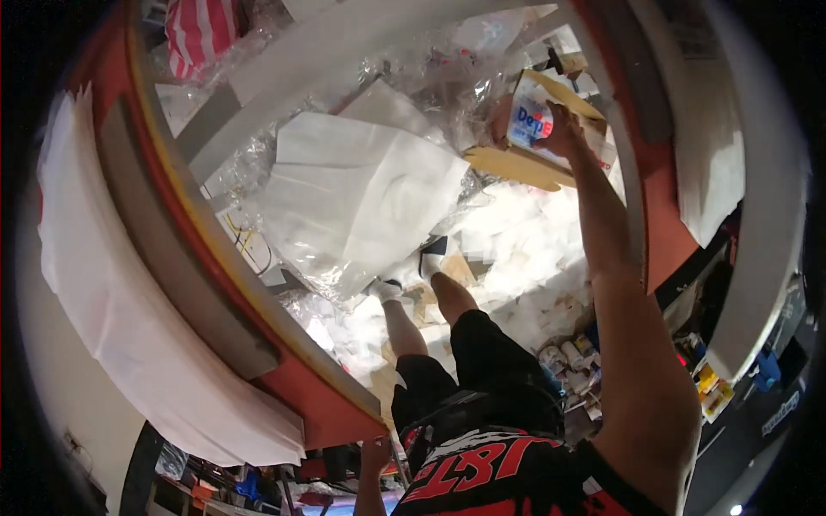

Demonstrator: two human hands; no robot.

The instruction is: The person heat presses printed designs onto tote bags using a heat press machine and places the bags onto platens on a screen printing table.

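At the upper right my right hand (564,133) reaches to a cardboard box (520,172), its fingers bent onto a white item (527,112) with blue and red print inside. Near the bottom centre my left hand (373,451) is closed on the lower end of a long red board (335,413) with a grey strip, which curves up the left side. A white sheet (129,301) hangs over that board. Below the box, to its left, wide white sheets (353,185) lie among crumpled clear plastic.
A second red board (667,241) with white sheeting stands at the right. My legs and feet stand among scattered pale scraps (508,249). Mixed containers (572,361) crowd the lower right. Wires (245,241) lie at centre left; a red-and-white striped bag (198,34) is at the upper left.
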